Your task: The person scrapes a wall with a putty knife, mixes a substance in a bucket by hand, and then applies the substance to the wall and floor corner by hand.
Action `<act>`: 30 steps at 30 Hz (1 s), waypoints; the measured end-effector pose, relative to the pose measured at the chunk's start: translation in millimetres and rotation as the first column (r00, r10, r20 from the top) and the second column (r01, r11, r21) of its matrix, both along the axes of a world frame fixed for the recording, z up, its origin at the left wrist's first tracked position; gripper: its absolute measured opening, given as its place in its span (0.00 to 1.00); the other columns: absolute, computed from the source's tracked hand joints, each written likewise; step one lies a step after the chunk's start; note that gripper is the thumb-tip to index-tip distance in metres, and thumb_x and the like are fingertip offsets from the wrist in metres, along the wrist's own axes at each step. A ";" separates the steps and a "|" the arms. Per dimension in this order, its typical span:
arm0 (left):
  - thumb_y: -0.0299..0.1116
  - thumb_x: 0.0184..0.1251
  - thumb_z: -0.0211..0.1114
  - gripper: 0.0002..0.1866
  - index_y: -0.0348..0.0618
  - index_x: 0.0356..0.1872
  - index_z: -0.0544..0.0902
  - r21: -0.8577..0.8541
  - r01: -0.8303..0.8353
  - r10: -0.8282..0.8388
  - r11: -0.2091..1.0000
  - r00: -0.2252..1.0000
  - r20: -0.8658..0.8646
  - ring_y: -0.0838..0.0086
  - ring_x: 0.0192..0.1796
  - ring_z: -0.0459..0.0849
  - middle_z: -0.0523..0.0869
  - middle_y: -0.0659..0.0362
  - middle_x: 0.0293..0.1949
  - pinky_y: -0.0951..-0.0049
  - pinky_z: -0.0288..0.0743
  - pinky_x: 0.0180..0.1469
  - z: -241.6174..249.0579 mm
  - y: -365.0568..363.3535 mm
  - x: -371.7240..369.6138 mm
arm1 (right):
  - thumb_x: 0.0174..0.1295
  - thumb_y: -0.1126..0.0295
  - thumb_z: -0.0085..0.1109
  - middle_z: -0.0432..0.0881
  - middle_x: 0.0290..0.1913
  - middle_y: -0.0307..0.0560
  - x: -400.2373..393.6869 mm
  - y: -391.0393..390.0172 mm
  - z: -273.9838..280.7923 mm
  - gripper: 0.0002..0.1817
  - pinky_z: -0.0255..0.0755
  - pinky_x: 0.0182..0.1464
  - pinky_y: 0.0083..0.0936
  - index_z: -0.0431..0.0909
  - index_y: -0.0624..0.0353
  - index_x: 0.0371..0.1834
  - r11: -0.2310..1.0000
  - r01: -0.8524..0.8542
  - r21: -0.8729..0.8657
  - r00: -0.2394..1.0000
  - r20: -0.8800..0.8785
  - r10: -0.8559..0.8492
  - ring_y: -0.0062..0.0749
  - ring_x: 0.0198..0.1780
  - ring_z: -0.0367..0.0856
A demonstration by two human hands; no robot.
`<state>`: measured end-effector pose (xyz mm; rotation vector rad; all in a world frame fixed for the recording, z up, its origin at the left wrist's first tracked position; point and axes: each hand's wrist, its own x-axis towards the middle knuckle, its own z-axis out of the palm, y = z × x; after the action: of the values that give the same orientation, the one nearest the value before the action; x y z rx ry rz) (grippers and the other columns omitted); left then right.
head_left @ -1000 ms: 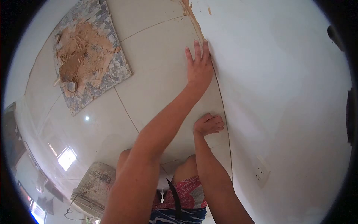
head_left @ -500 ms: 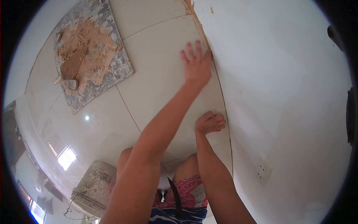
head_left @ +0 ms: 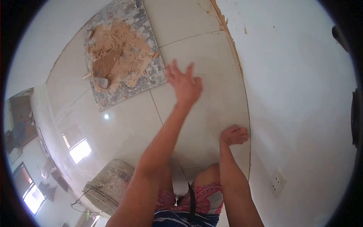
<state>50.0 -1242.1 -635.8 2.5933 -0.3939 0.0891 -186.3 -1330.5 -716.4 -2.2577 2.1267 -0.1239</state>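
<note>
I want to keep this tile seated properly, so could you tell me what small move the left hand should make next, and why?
Probably reach on to the mortar pile on the board. The left hand hangs open above the tile, while the right hand presses its edge by the wall.

arms: bare, no sleeves | shorts (head_left: 200, 200): red-white paisley pattern — blue-white striped hem | black strap across shorts
</note>
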 end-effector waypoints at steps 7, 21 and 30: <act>0.34 0.55 0.62 0.23 0.58 0.56 0.80 0.255 -0.163 0.151 0.953 0.986 0.068 0.37 0.71 0.46 0.57 0.41 0.67 0.36 0.48 0.67 -6.4 94.7 92.7 | 0.55 0.62 0.45 0.64 0.44 0.52 5.9 2.6 8.5 0.12 0.59 0.46 0.47 0.64 0.57 0.38 0.997 -0.007 -0.071 1.000 0.025 0.009 0.49 0.48 0.62; 0.29 0.52 0.63 0.15 0.56 0.43 0.85 0.182 -0.048 0.049 0.982 0.999 -0.001 0.43 0.69 0.55 0.66 0.44 0.62 0.44 0.50 0.67 -10.6 124.6 108.0 | 0.54 0.63 0.46 0.63 0.43 0.51 3.2 2.3 4.8 0.12 0.58 0.46 0.46 0.65 0.56 0.38 0.999 -0.008 -0.037 1.000 0.028 0.009 0.48 0.47 0.62; 0.23 0.49 0.59 0.22 0.51 0.48 0.83 -0.398 0.189 -0.272 0.898 0.949 -0.162 0.40 0.67 0.55 0.64 0.43 0.62 0.43 0.47 0.69 -18.5 -82.9 -30.8 | 0.54 0.63 0.44 0.63 0.42 0.52 3.1 2.2 3.0 0.11 0.57 0.47 0.44 0.65 0.56 0.36 0.998 -0.016 -0.052 0.999 0.039 0.018 0.48 0.46 0.61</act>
<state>19.1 -1325.0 -654.3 2.1300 -0.5447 -0.1814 -183.2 -1328.3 -713.4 -2.2809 2.1088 -0.2237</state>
